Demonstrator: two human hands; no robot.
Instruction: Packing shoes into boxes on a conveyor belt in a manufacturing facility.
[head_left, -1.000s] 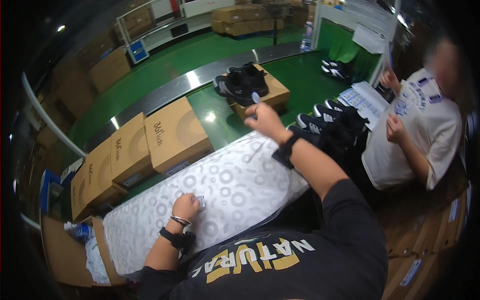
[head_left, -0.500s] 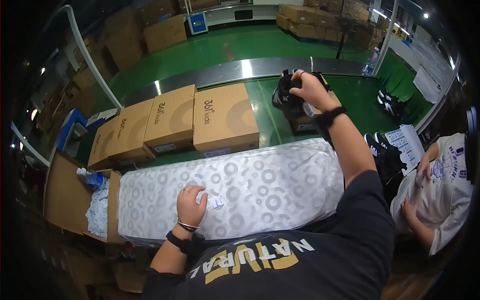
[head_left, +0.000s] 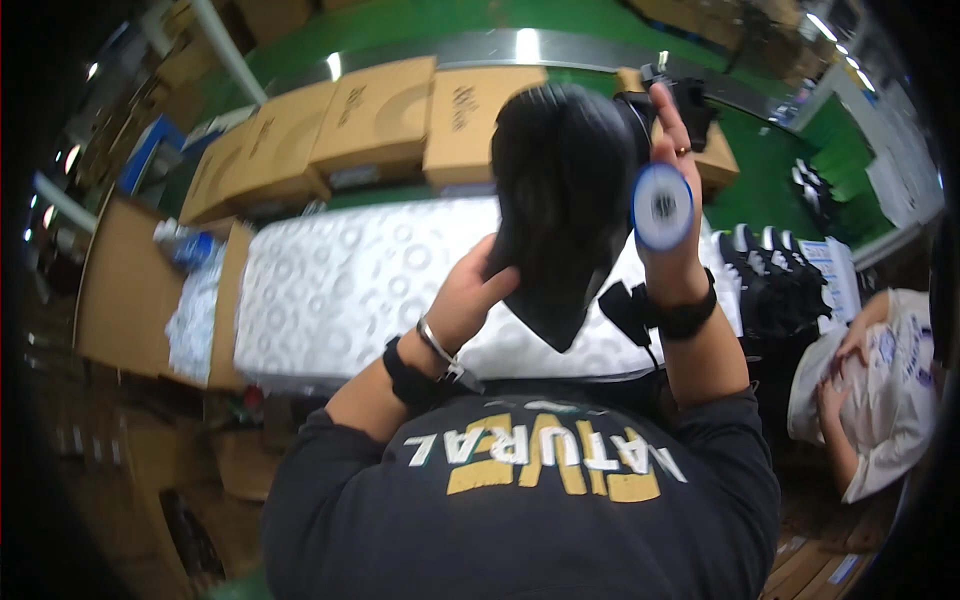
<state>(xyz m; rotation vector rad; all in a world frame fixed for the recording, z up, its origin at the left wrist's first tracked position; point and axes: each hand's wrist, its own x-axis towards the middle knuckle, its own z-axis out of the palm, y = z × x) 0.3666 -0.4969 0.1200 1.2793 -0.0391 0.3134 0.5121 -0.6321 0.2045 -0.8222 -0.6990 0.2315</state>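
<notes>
A dark, blurred black shoe is held up close in front of me, its rounded end at the top. My left hand grips its lower left side, thumb in front. Just right of it is my right hand, its fingers stretched upward. A round white disc with a blue rim covers part of that palm; how it is held there is hidden. Below lies a padded white sheet stack with grey ring prints. Beyond my right fingers, another black shoe sits at a cardboard box.
Several brown shoe boxes line the far side. At left, an open carton holds crumpled paper and a bottle. Several black shoes stand at right, near a seated person in a white shirt.
My left hand has risen off the white stack and taken hold of a black shoe. My right hand has come back toward me from the far box, fingers now straight. The view has shifted.
</notes>
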